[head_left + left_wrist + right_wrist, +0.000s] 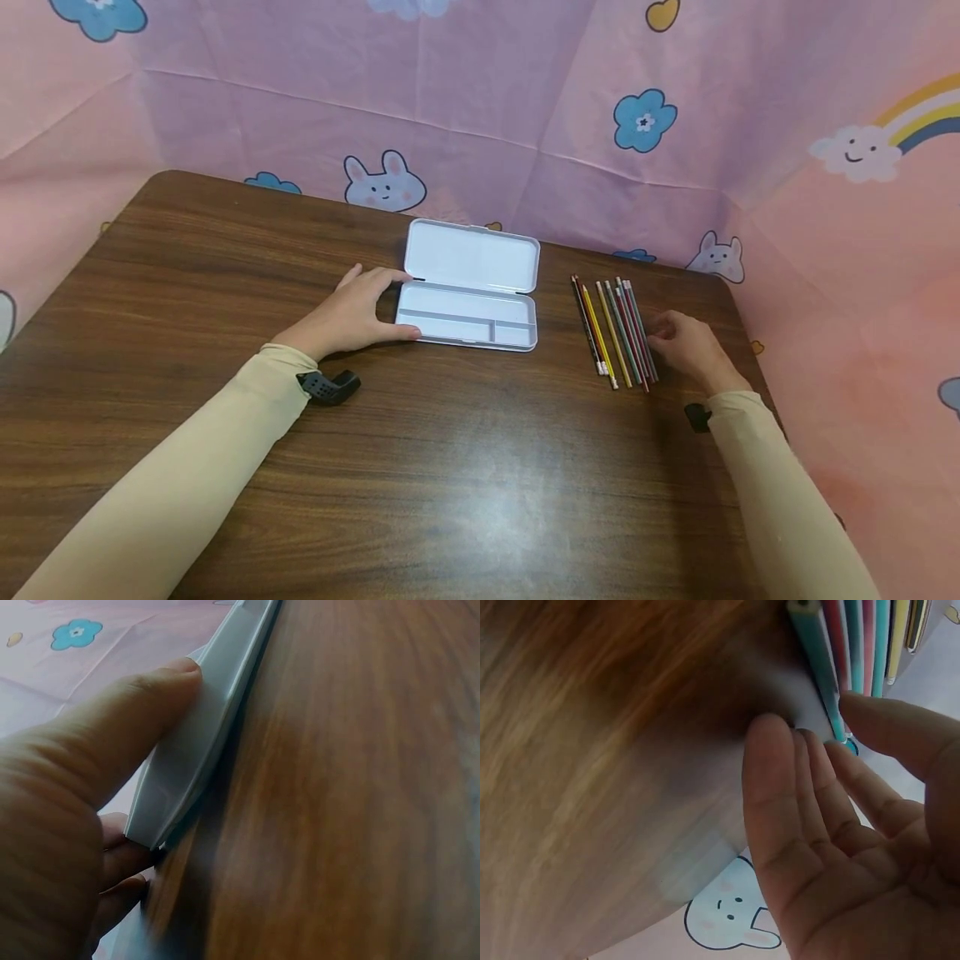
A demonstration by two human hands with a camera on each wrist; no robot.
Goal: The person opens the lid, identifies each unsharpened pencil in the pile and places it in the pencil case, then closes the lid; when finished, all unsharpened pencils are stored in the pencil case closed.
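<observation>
A white pencil case (pixel 467 327) lies with its lid (pixel 472 254) raised on the table, its tray split into a long back section and two front compartments. My left hand (pixel 352 315) grips the case's left end. In the left wrist view the thumb (pixel 161 694) presses the front wall while the other fingers reach round the end. Several pencils (pixel 617 333), yellow, red, teal and dark, lie roughly side by side to the right of the case. Beside the rightmost pencil is my right hand (pixel 686 343), fingers extended and holding nothing; its fingertips are close to the pencils (pixel 821 667).
The brown wooden table (pixel 420 467) spreads out in front of the case. A pink and lilac printed cloth (pixel 480 117) hangs behind the table and along its right side. Black straps (pixel 328 387) sit at both wrists.
</observation>
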